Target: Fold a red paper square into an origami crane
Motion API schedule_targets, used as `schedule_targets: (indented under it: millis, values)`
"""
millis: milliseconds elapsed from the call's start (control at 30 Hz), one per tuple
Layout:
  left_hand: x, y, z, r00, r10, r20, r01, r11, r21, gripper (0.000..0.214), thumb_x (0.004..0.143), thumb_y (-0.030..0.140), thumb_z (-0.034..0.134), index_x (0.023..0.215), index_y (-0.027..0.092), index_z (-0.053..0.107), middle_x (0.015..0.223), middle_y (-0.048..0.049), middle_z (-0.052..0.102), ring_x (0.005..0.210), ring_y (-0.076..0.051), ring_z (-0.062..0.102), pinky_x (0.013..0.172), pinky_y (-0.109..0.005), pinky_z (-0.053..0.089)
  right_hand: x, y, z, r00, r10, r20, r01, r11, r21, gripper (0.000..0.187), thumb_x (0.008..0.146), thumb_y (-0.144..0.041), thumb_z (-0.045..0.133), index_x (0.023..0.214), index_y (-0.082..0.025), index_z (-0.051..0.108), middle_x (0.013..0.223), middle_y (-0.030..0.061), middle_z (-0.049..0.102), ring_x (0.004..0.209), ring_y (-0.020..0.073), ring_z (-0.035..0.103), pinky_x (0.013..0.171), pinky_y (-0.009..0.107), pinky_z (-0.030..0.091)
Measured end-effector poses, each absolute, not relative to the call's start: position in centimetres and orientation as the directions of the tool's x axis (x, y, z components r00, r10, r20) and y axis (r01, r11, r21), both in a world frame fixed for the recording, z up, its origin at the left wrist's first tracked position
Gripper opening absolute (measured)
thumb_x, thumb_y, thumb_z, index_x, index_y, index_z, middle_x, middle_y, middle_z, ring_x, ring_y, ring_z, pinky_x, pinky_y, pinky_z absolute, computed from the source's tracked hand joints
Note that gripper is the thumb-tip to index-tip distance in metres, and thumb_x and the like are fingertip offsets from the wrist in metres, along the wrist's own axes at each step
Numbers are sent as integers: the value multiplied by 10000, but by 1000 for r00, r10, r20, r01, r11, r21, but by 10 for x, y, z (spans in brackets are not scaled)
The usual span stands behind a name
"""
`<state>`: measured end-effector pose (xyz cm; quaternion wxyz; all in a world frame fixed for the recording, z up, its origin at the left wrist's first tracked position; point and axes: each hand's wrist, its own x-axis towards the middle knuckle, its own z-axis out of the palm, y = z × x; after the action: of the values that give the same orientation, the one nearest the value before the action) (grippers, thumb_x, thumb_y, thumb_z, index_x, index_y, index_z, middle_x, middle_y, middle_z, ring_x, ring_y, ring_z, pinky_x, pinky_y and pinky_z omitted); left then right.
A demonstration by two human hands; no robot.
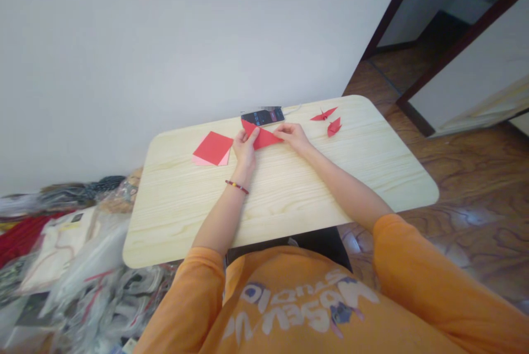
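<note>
A red sheet of origami paper (264, 139), folded into a triangle, is held between my two hands just above the table. My left hand (245, 145) grips its left part, thumb on top. At the right corner, the fingertips of my right hand (291, 135) pinch the paper. Directly behind it lies a phone (268, 116) with a lit screen, partly covered by the paper. To the left of my left hand sits a stack of red paper squares (212, 148) with a pink sheet (201, 161) showing underneath.
Two folded red paper figures, a winged one (324, 115) and a more compact one (334, 127), rest at the table's back right. The pale wooden table (177, 205) stands against a white wall. Bagged clothes (91, 266) are piled on its left; a doorway is at right.
</note>
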<state>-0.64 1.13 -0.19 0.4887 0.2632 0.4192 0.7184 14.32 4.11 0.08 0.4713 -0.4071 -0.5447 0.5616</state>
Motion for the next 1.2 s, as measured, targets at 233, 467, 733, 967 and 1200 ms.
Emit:
schedule_targets:
  millis: [233, 467, 733, 967, 1200]
  values:
    - [-16, 16, -2, -478, 878, -40, -491, -229, 841, 295, 570, 277, 841, 740, 171, 626, 744, 6, 694, 751, -133, 661, 790, -263, 520, 144, 43, 3, -164, 986, -4, -60, -14, -998, 167, 615, -291, 740, 603, -166, 630, 528, -12, 596, 525, 98, 523, 548, 236, 423]
    - [-21, 19, -5, -551, 834, -22, -447, -273, 852, 305, 577, 298, 836, 687, 166, 584, 719, 21, 661, 770, -118, 647, 792, -246, 509, 148, 50, -3, -42, 999, -20, -127, -25, -992, 194, 614, -330, 755, 633, -173, 643, 607, 4, 645, 554, 99, 554, 562, 236, 453]
    - [-1, 14, -6, -341, 940, -18, -513, -170, 841, 365, 546, 325, 841, 818, 170, 652, 839, -16, 715, 780, -129, 658, 828, -277, 518, 143, 44, -7, -221, 975, 29, -192, -14, -981, 333, 564, -403, 814, 799, -189, 713, 784, 22, 722, 736, 149, 647, 744, 293, 509]
    - [-17, 10, 1, -282, 956, 83, -120, -121, 985, 288, 578, 257, 782, 840, 169, 701, 753, -27, 711, 706, -152, 651, 704, -264, 513, 147, 50, -13, -64, 997, 45, -197, 32, -980, 292, 522, -363, 810, 720, -185, 690, 712, 3, 696, 702, 151, 622, 735, 295, 502]
    - [-28, 4, 9, -86, 995, 52, 129, -41, 991, 269, 642, 334, 752, 840, 153, 748, 841, -82, 746, 762, -186, 675, 778, -317, 528, 145, 46, -9, -160, 987, 12, -250, -28, -968, 352, 508, -403, 834, 742, -174, 704, 758, 24, 720, 765, 189, 652, 779, 338, 517]
